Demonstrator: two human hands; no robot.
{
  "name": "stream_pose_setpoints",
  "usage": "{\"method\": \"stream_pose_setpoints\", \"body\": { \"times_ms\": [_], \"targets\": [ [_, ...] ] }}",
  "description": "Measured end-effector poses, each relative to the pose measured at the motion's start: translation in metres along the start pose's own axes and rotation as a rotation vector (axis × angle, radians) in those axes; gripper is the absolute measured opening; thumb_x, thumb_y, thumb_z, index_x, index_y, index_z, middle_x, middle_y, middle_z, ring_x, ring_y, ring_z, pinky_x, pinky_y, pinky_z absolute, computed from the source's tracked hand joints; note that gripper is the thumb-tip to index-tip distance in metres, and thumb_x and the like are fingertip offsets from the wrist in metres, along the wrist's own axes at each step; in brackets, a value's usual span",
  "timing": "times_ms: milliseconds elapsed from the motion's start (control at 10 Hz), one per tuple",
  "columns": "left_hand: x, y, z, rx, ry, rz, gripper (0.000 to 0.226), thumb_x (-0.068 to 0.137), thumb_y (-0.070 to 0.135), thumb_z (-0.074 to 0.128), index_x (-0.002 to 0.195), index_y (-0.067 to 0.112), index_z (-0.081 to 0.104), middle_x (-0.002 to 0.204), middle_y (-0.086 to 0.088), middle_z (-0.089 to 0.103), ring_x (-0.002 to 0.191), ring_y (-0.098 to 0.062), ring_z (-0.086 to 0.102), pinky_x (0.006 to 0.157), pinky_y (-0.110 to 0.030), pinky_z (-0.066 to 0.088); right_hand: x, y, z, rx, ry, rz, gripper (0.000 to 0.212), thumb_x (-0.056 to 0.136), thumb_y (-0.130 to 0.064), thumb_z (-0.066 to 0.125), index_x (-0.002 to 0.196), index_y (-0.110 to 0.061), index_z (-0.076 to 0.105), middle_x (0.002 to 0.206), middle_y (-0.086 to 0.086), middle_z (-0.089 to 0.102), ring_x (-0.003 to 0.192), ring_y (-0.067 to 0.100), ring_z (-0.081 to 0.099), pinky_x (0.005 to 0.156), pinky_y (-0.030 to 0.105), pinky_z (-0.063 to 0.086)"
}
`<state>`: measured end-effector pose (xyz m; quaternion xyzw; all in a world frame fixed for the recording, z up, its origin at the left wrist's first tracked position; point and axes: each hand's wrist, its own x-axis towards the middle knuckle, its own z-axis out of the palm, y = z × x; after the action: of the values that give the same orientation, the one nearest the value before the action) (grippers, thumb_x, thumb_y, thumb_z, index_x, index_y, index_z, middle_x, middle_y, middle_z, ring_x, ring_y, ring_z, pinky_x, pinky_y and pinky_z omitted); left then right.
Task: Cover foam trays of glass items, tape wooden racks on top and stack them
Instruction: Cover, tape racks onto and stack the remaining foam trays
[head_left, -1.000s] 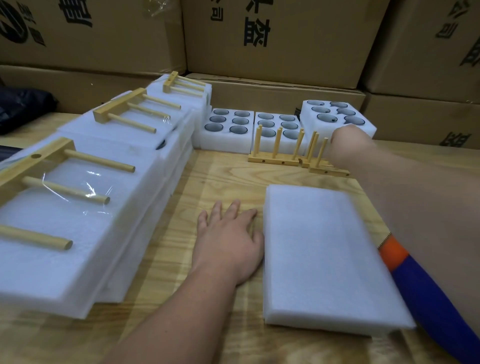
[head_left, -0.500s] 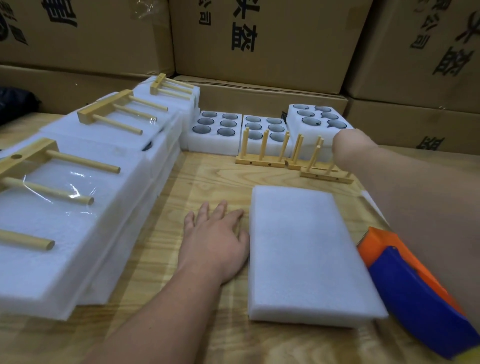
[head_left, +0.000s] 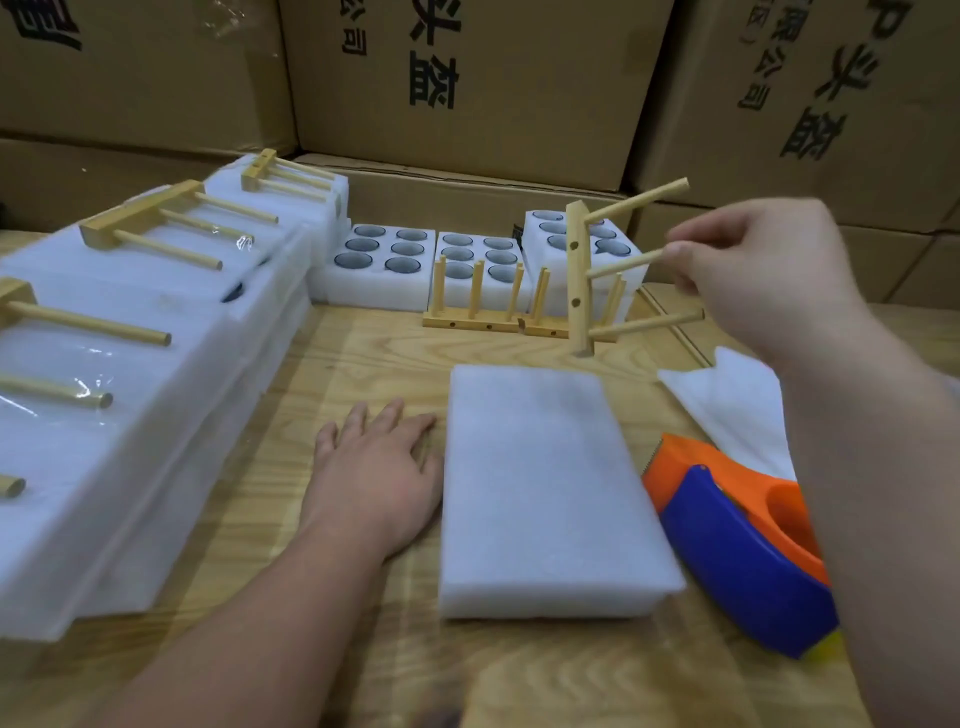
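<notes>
Wooden rack (head_left: 579, 280) is hanging in the air, its middle peg pinched by the right hand (head_left: 753, 275), base upright above the covered foam tray (head_left: 545, 493), which is lying lengthwise below beside the flat, relaxed left hand (head_left: 376, 467).

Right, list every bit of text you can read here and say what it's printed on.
"头盔" on the middle cardboard box.
"头盔" on the right cardboard box, tilted.
"公司" in smaller print on both, with the line's start cut off.
Left cardboard box: characters cropped, unreadable.
Tape dispenser, foam, racks: no text.
</notes>
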<state>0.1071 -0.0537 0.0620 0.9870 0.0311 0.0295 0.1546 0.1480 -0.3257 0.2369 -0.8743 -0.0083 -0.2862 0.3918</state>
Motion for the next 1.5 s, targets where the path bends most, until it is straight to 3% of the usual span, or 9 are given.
{"method": "stream_pose_setpoints", "body": {
  "times_ms": [200, 500, 600, 700, 1000, 1200, 1300, 1400, 1500],
  "targets": [
    [-0.002, 0.002, -0.003, -0.001, -0.011, -0.002, 0.055, 0.100, 0.060, 0.029, 0.153, 0.048, 0.030, 0.168, 0.011, 0.016, 0.156, -0.021, 0.006, 0.125, -0.049, 0.003, -0.067, 0.026, 0.014, 0.417, -0.231, 0.277, 0.011, 0.087, -0.006, 0.075, 0.084, -0.015, 0.079, 0.070, 0.004, 0.076, 0.061, 0.011, 0.070, 0.063, 0.023, 0.061],
    [-0.001, 0.001, -0.001, -0.006, -0.004, 0.000, 0.055, 0.099, 0.061, 0.028, 0.153, 0.048, 0.030, 0.168, 0.012, 0.017, 0.156, -0.021, 0.006, 0.125, -0.049, 0.004, -0.099, 0.034, 0.030, 0.308, -0.355, 0.308, 0.012, 0.085, -0.024, 0.079, 0.079, -0.034, 0.081, 0.082, -0.010, 0.078, 0.063, -0.009, 0.060, 0.066, 0.023, 0.044],
    [0.000, 0.000, -0.001, -0.011, -0.003, 0.000, 0.055, 0.099, 0.061, 0.027, 0.152, 0.048, 0.031, 0.168, 0.012, 0.017, 0.156, -0.021, 0.006, 0.125, -0.049, 0.004, -0.099, 0.031, 0.030, 0.233, -0.421, 0.306, 0.016, 0.088, -0.023, 0.077, 0.075, -0.030, 0.081, 0.079, -0.017, 0.076, 0.067, -0.014, 0.061, 0.067, 0.022, 0.042],
    [-0.001, -0.001, 0.000, -0.015, 0.000, 0.000, 0.055, 0.099, 0.060, 0.027, 0.152, 0.048, 0.031, 0.168, 0.012, 0.017, 0.156, -0.021, 0.006, 0.125, -0.050, 0.004, -0.098, 0.031, 0.030, 0.136, -0.489, 0.291, 0.021, 0.090, -0.025, 0.074, 0.073, -0.035, 0.079, 0.075, -0.020, 0.073, 0.068, -0.008, 0.064, 0.063, 0.023, 0.045],
    [-0.001, 0.000, -0.001, -0.020, -0.003, -0.002, 0.055, 0.099, 0.059, 0.028, 0.153, 0.048, 0.030, 0.168, 0.013, 0.015, 0.156, -0.021, 0.005, 0.125, -0.048, 0.002, -0.098, 0.026, 0.031, -0.152, -0.467, 0.180, 0.015, 0.093, -0.028, 0.070, 0.080, -0.034, 0.073, 0.075, -0.015, 0.065, 0.072, 0.004, 0.059, 0.056, 0.022, 0.043],
    [-0.001, -0.001, 0.000, -0.031, 0.000, 0.003, 0.056, 0.099, 0.060, 0.028, 0.153, 0.047, 0.030, 0.168, 0.012, 0.016, 0.156, -0.021, 0.004, 0.125, -0.049, 0.002, -0.098, 0.019, 0.022, -0.282, -0.450, 0.085, 0.008, 0.095, -0.032, 0.067, 0.092, -0.039, 0.071, 0.093, -0.018, 0.059, 0.079, 0.001, 0.053, 0.060, 0.020, 0.036],
    [0.000, -0.001, 0.000, -0.032, 0.000, 0.002, 0.056, 0.098, 0.060, 0.028, 0.153, 0.048, 0.030, 0.168, 0.012, 0.016, 0.156, -0.021, 0.004, 0.125, -0.049, 0.001, -0.095, 0.021, -0.002, -0.239, -0.288, 0.067, 0.009, 0.093, -0.041, 0.064, 0.086, -0.041, 0.069, 0.074, -0.018, 0.062, 0.065, 0.002, 0.055, 0.056, 0.023, 0.035],
    [0.001, -0.002, 0.001, -0.031, 0.000, 0.002, 0.056, 0.098, 0.059, 0.029, 0.153, 0.048, 0.031, 0.168, 0.012, 0.016, 0.156, -0.022, 0.005, 0.125, -0.049, 0.002, -0.092, 0.028, -0.029, -0.319, -0.245, 0.089, 0.013, 0.085, -0.054, 0.061, 0.079, -0.044, 0.066, 0.074, -0.033, 0.062, 0.062, 0.003, 0.059, 0.055, 0.024, 0.037],
    [0.001, -0.002, 0.002, -0.027, 0.002, 0.004, 0.056, 0.098, 0.059, 0.028, 0.153, 0.048, 0.030, 0.168, 0.012, 0.016, 0.156, -0.022, 0.005, 0.125, -0.050, 0.002, -0.096, 0.043, -0.047, -0.489, -0.303, 0.170, 0.040, 0.070, -0.079, 0.055, 0.077, -0.040, 0.064, 0.070, -0.020, 0.063, 0.070, 0.000, 0.056, 0.056, 0.022, 0.037]
  ]
}}
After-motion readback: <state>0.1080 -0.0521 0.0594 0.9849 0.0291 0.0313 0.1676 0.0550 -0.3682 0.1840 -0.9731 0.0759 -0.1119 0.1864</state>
